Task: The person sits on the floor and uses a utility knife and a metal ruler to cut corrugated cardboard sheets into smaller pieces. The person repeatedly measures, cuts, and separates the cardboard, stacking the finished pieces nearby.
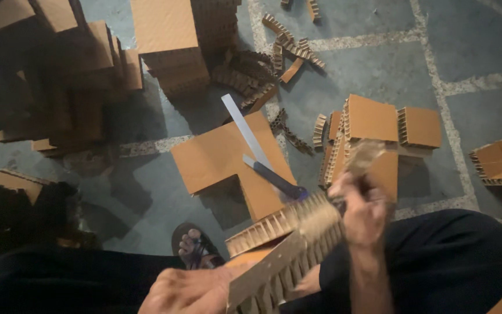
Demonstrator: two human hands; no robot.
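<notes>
My right hand point(362, 204) is closed around the far end of a brown honeycomb cardboard strip point(289, 244) that runs diagonally across my lap. My left hand point(184, 291) grips the near end of the same strip at the bottom of the view. The strip is blurred by motion. On the floor beyond it lies an L-shaped cardboard sheet point(219, 160). A long metal ruler point(245, 129) and a dark-handled knife point(274, 177) rest on that sheet.
Stacks of cut honeycomb cardboard pieces point(373, 125) sit on the grey stone floor to the right, taller piles point(172, 43) at the back and left. Loose scraps point(291, 49) lie near the top. My sandalled foot point(196, 244) shows below the sheet.
</notes>
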